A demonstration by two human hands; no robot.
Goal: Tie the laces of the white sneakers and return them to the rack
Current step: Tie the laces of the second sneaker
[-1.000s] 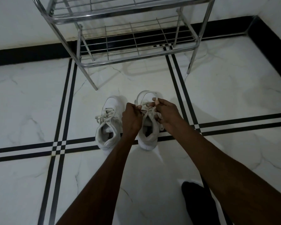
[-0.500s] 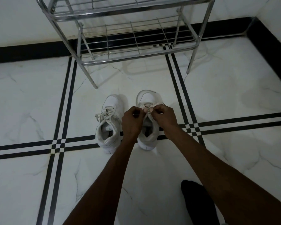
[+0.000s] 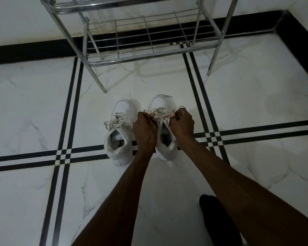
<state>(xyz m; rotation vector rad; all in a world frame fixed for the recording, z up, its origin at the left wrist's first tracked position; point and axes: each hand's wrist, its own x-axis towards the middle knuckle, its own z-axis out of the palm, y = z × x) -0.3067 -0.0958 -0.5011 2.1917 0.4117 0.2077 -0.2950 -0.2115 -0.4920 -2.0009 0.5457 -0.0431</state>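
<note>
Head view looks down on two white sneakers standing side by side on a marble floor (image 3: 34, 110), toes pointing at the metal rack (image 3: 149, 41). Both sit just in front of the rack, clear of its legs, on the floor and not on any shelf. Of the pair, the left sneaker (image 3: 118, 134) lies farther from the rack's right leg; its laces (image 3: 116, 119) sprawl loose over the tongue, with one end trailing off to the outer side. Beside it, touching or nearly so, stands the right sneaker (image 3: 164, 139), its toe nearest the rack's lower shelf. Both bare forearms reach out over it. The left hand (image 3: 145, 128) is clenched on a lace (image 3: 160, 115) at the inner side of that shoe, fingers curled under and thumb pressed on top. The right hand (image 3: 181, 125) pinches another stretch of the same lace at the outer side, with a loop showing above its fingertips on the rack side. Between the two hands the lace crosses over the tongue; whether a knot has formed there cannot be told. Black double stripes run across the floor, one pair passing under both heels, on the side away from the rack. A dark foot (image 3: 215, 219) rests on the floor well back from the rack, under the right forearm. The rack's lower wire shelf holds nothing visible.
</note>
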